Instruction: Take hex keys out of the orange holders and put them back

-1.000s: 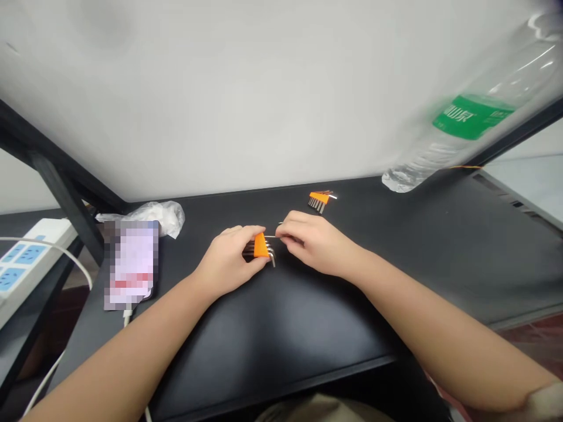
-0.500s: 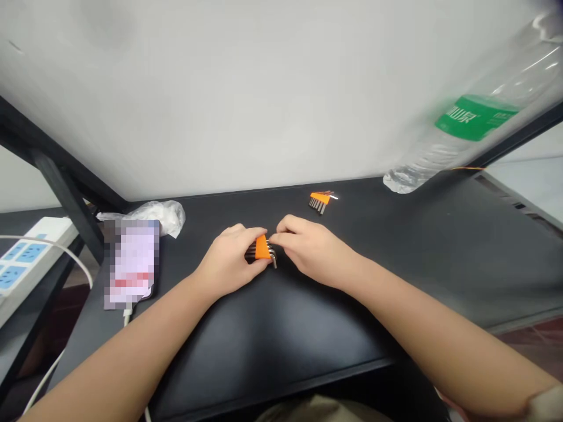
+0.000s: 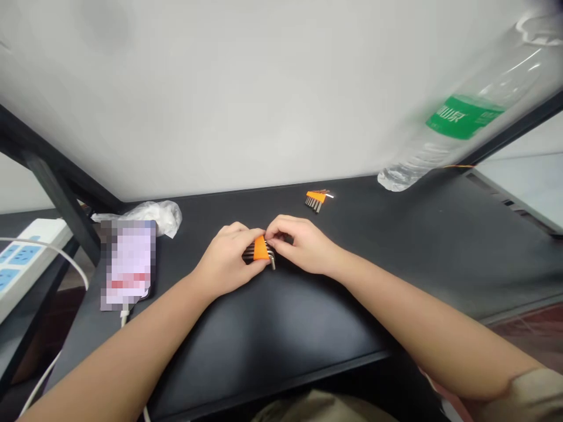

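Note:
My left hand is closed around an orange holder fitted with several dark hex keys, gripping it between thumb and fingers. A bent key end sticks out on the holder's right side and points down. From the right, my right hand pinches a hex key's short end at the holder's upper edge; its fingertips hide most of that key. Beyond the hands, a second orange holder with hex keys lies on the black table.
A phone with a white cable lies at the left, beside a crumpled clear plastic bag. Farther left is a white power strip. A large clear bottle with a green label leans at the back right, near a pale grey device.
My right hand has rotated and its thumb and index finger have closed together nearer the orange holder. My left hand keeps its grip. The whole view has shifted slightly.

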A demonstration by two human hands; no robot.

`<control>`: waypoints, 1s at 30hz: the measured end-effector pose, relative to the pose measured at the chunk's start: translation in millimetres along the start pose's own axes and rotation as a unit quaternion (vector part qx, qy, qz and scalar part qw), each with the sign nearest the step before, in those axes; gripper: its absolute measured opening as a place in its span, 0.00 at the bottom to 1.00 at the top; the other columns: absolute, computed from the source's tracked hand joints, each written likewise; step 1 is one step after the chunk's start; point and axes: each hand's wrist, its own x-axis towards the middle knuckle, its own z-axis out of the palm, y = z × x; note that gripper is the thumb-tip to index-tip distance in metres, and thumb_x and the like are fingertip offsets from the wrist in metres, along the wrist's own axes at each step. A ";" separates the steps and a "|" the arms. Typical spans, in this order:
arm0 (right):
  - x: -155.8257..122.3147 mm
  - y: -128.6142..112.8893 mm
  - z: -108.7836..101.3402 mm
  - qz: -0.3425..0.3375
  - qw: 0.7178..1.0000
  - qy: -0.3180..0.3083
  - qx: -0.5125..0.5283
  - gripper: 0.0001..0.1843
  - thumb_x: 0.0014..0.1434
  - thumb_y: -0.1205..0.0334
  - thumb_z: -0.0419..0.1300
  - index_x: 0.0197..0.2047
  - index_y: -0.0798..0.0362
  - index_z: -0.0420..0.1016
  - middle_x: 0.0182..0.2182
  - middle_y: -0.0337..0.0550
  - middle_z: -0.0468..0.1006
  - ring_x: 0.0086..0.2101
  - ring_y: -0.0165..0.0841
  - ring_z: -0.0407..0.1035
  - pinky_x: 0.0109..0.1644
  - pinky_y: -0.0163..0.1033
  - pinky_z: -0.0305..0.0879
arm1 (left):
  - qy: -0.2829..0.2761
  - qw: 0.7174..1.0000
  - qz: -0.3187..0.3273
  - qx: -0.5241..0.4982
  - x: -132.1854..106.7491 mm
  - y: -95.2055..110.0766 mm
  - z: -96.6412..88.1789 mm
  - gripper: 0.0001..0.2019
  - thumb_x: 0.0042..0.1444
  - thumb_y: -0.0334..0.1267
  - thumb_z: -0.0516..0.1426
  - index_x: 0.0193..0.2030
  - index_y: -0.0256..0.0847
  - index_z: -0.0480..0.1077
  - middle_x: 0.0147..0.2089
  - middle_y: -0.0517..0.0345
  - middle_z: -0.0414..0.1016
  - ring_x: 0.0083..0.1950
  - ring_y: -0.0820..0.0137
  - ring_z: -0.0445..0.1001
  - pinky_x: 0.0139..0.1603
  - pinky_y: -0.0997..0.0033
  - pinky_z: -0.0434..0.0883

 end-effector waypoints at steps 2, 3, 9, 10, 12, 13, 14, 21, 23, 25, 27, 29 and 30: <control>0.2 2.3 -3.2 -0.034 0.999 -0.001 -0.035 0.07 0.65 0.71 0.57 0.39 0.53 0.76 0.37 0.40 0.78 0.37 0.30 0.71 0.44 0.38 0.67 | 0.001 1.000 0.001 0.000 -0.5 -1.6 0.3 0.18 0.58 0.41 0.64 0.55 0.44 0.74 0.45 0.56 0.79 0.49 0.62 0.74 0.52 0.58 0.72; 0.5 4.8 -5.6 -0.050 0.998 -0.002 -0.049 0.08 0.66 0.71 0.57 0.39 0.53 0.77 0.38 0.41 0.78 0.38 0.30 0.71 0.45 0.38 0.68 | 0.002 1.000 -0.001 -0.001 -0.8 -2.7 0.6 0.18 0.58 0.42 0.64 0.55 0.44 0.74 0.46 0.55 0.79 0.49 0.62 0.74 0.52 0.58 0.72; 3.4 43.9 -34.0 -0.024 0.971 0.060 -0.228 0.07 0.65 0.68 0.60 0.43 0.54 0.81 0.44 0.49 0.76 0.44 0.38 0.72 0.52 0.45 0.68 | 0.016 0.999 -0.034 -0.021 -2.6 -9.1 2.9 0.25 0.59 0.47 0.65 0.62 0.44 0.72 0.50 0.51 0.78 0.50 0.61 0.77 0.57 0.56 0.75; 3.9 51.2 -38.7 -0.010 0.968 0.057 -0.244 0.07 0.64 0.67 0.61 0.43 0.54 0.81 0.44 0.49 0.76 0.44 0.38 0.71 0.52 0.45 0.68 | 0.016 0.999 -0.034 -0.022 -2.8 -9.7 3.0 0.25 0.59 0.47 0.64 0.61 0.44 0.73 0.50 0.51 0.78 0.50 0.61 0.77 0.57 0.56 0.75; 5.0 61.3 -44.8 0.005 0.967 0.031 -0.254 0.07 0.64 0.65 0.62 0.43 0.54 0.81 0.43 0.48 0.75 0.43 0.37 0.71 0.51 0.44 0.68 | 0.018 0.999 -0.030 -0.024 -3.1 -10.2 3.0 0.24 0.59 0.47 0.64 0.61 0.44 0.73 0.49 0.51 0.78 0.49 0.61 0.77 0.56 0.56 0.76; 5.6 63.3 -46.0 0.007 0.966 0.015 -0.259 0.07 0.64 0.65 0.62 0.43 0.54 0.81 0.43 0.48 0.75 0.43 0.37 0.71 0.50 0.44 0.68 | 0.021 0.999 -0.029 -0.024 -3.1 -10.1 2.9 0.24 0.59 0.47 0.65 0.61 0.44 0.73 0.48 0.51 0.78 0.48 0.62 0.77 0.56 0.56 0.76; 6.2 63.1 -46.1 0.008 0.963 -0.001 -0.269 0.06 0.64 0.65 0.62 0.42 0.54 0.81 0.42 0.48 0.75 0.43 0.37 0.71 0.50 0.44 0.67 | 0.024 0.999 -0.029 -0.025 -3.2 -9.9 2.8 0.24 0.59 0.47 0.65 0.61 0.43 0.73 0.48 0.51 0.78 0.47 0.62 0.77 0.55 0.56 0.76; 6.9 34.0 -35.7 0.023 0.917 -0.060 -0.395 0.05 0.59 0.70 0.60 0.32 0.56 0.75 0.33 0.48 0.75 0.38 0.38 0.67 0.46 0.43 0.60 | 0.025 0.999 -0.025 -0.026 -3.7 -9.5 2.9 0.25 0.58 0.46 0.65 0.61 0.43 0.74 0.47 0.51 0.78 0.47 0.62 0.77 0.54 0.57 0.76; 5.8 30.1 -33.4 0.021 0.907 -0.067 -0.416 0.05 0.58 0.71 0.59 0.32 0.56 0.75 0.33 0.48 0.75 0.37 0.38 0.67 0.45 0.44 0.59 | 0.023 0.999 -0.025 -0.025 -4.1 -10.3 3.3 0.25 0.58 0.46 0.65 0.61 0.42 0.73 0.47 0.50 0.78 0.47 0.62 0.77 0.54 0.57 0.77; 4.6 29.1 -31.9 0.018 0.902 -0.070 -0.426 0.05 0.58 0.71 0.59 0.32 0.56 0.75 0.33 0.48 0.75 0.37 0.39 0.67 0.45 0.44 0.59 | 0.019 0.999 -0.026 -0.024 -4.4 -11.0 3.8 0.25 0.58 0.46 0.65 0.61 0.42 0.73 0.48 0.50 0.78 0.47 0.62 0.77 0.54 0.57 0.77; 3.3 28.6 -31.7 0.019 0.900 -0.071 -0.430 0.05 0.58 0.71 0.59 0.32 0.55 0.74 0.33 0.49 0.75 0.37 0.39 0.67 0.44 0.44 0.58 | 0.017 0.999 -0.026 -0.024 -4.6 -11.4 4.0 0.25 0.59 0.46 0.65 0.61 0.43 0.73 0.48 0.50 0.78 0.48 0.62 0.77 0.54 0.57 0.76; 1.9 26.5 -33.0 0.021 0.901 -0.075 -0.426 0.04 0.59 0.70 0.59 0.32 0.55 0.74 0.34 0.49 0.75 0.37 0.39 0.67 0.43 0.44 0.58 | 0.017 0.999 -0.026 -0.025 -4.6 -11.4 4.0 0.25 0.59 0.46 0.65 0.61 0.42 0.73 0.49 0.50 0.78 0.48 0.62 0.77 0.54 0.57 0.76; 1.1 24.6 -34.2 0.021 0.904 -0.081 -0.419 0.04 0.59 0.69 0.59 0.33 0.55 0.74 0.34 0.49 0.75 0.38 0.39 0.67 0.43 0.43 0.58 | 0.017 0.999 -0.026 -0.026 -4.6 -11.3 3.9 0.25 0.59 0.46 0.65 0.61 0.42 0.73 0.48 0.50 0.78 0.48 0.62 0.77 0.54 0.57 0.76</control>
